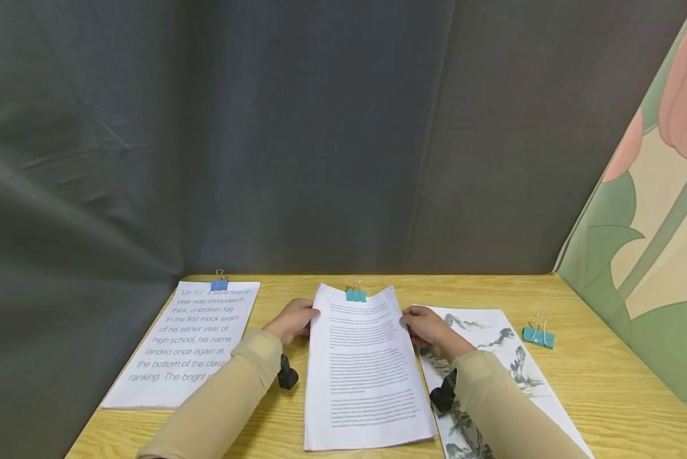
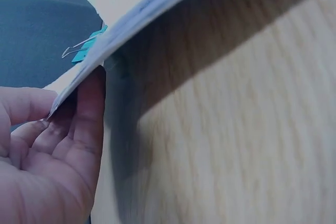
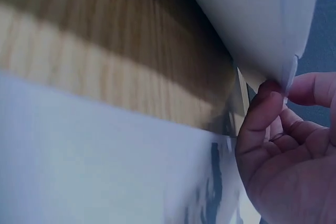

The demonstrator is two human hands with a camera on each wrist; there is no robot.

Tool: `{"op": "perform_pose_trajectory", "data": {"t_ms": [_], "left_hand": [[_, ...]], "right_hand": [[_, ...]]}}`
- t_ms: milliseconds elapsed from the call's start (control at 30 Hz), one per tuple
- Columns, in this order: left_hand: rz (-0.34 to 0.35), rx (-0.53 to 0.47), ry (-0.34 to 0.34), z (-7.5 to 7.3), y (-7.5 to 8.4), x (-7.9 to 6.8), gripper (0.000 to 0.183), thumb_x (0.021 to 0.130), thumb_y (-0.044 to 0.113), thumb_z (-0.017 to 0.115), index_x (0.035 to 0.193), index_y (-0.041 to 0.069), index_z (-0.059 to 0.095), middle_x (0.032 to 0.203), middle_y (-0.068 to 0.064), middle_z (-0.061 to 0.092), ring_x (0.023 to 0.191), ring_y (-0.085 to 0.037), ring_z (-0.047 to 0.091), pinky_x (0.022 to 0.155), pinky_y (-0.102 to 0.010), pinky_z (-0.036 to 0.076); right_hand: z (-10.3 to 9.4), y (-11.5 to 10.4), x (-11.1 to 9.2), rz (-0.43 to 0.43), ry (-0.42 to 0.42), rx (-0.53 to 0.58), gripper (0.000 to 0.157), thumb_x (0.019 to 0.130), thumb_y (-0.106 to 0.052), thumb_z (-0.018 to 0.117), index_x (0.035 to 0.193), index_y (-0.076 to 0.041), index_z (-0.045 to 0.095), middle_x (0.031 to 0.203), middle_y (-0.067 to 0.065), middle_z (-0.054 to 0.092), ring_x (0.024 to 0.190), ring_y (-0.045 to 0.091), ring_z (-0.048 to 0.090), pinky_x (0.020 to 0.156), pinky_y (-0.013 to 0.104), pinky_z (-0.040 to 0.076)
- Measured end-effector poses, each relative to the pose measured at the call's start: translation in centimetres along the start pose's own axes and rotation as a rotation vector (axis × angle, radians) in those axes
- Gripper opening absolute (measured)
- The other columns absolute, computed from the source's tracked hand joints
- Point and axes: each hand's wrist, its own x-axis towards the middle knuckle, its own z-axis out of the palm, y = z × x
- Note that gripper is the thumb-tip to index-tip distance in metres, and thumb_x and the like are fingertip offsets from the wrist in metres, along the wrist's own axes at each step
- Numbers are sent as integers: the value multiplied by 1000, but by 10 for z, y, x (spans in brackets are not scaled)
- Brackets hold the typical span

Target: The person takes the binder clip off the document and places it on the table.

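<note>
A stack of printed paper (image 1: 372, 370) is held up between both hands in the middle of the head view. A teal binder clip (image 1: 355, 295) grips its top edge. My left hand (image 1: 293, 320) pinches the stack's left edge near the top, thumb on the front and fingers behind, as the left wrist view shows. On the opposite edge my right hand (image 1: 432, 328) pinches the paper the same way. In both wrist views the raised sheets cast a shadow on the wooden table (image 2: 226, 129) beneath. The side edges bend upward a little around the clip.
At the left lies a large-print paper stack (image 1: 188, 344) with a blue binder clip (image 1: 219, 284) at its top. Sheets with an ink landscape (image 1: 512, 357) lie under the right forearm. Farther right sits a loose teal binder clip (image 1: 538, 336). A dark curtain (image 1: 320, 140) hangs behind the table.
</note>
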Motion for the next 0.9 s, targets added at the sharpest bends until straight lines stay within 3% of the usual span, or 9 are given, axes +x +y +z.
{"op": "perform_pose_trajectory", "data": {"t_ms": [100,233,600,833,900], "left_hand": [[23,8,21,4,0,-1,34,106,4,47,132,-15,58,102,-17,70,81,-19,66,70,-32,55],[42,44,69,9,0,-3,33,106,6,49,131,-13,60,99,-15,70,80,-19,65,70,-32,54],[82,72,79,19,-2,-13,32,108,9,49,130,-8,64,106,-12,70,98,-24,63,97,-47,48],[115,54,74,29,-1,-20,35,108,10,48,136,-8,60,109,-13,71,102,-24,65,99,-48,48],[127,58,77,32,-1,-20,35,109,10,48,136,-8,60,109,-12,71,100,-23,66,98,-46,49]], "right_hand": [[-2,-1,1,-9,12,-11,34,103,-6,50,133,11,54,102,15,66,79,19,61,66,31,50],[-6,-4,3,-24,37,-43,35,103,-5,49,134,10,52,98,15,65,79,20,59,68,33,49],[-19,-21,5,-98,46,-163,44,102,-7,51,140,13,46,102,17,59,84,24,55,80,40,50],[-25,-40,10,-171,58,-348,44,103,-10,50,141,11,47,131,30,56,117,41,55,100,53,46],[-24,-46,13,-197,59,-376,44,102,-10,50,140,11,48,133,32,55,119,43,54,102,54,45]]}}
